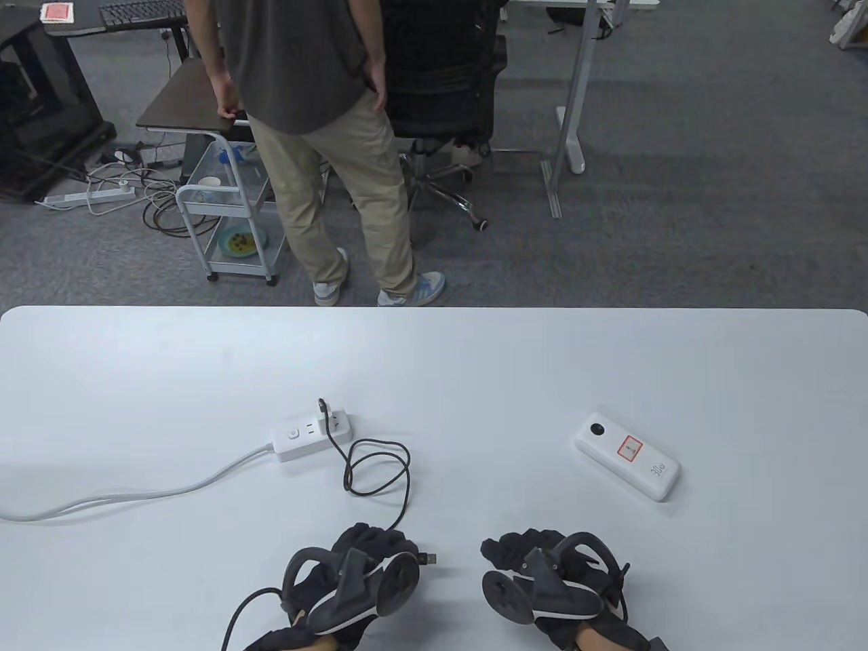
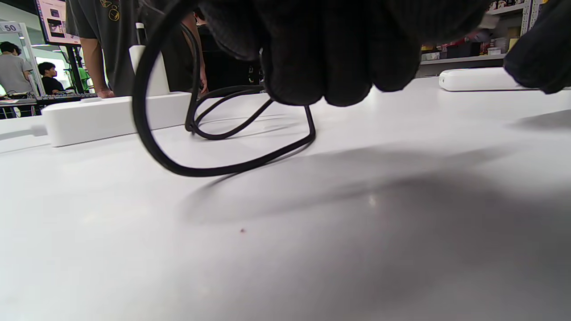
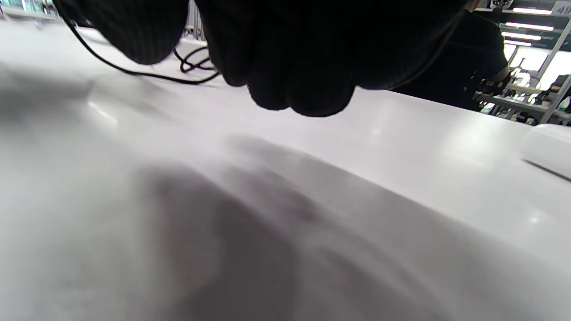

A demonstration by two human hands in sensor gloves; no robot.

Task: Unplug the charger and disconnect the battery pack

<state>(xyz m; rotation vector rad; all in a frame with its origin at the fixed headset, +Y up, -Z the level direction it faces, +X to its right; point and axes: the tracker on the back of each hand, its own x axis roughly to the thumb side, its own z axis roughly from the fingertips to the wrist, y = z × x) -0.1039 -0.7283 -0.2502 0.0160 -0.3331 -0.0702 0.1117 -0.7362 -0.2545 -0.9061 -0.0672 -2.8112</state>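
A white table [image 1: 475, 352] stood on grey carpet [image 1: 678, 169]; left hand [image 1: 366, 569] gripped the cable [image 1: 380, 468], right hand [image 1: 549, 576] curled, empty

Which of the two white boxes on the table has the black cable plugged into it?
The power strip on the left; the battery pack on the right lies alone, nothing attached.

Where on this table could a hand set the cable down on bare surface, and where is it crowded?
Bare patches: between the black cable loop and the battery pack, and the strip along the table's far edge. Crowded: around the power strip and in front of the left hand.
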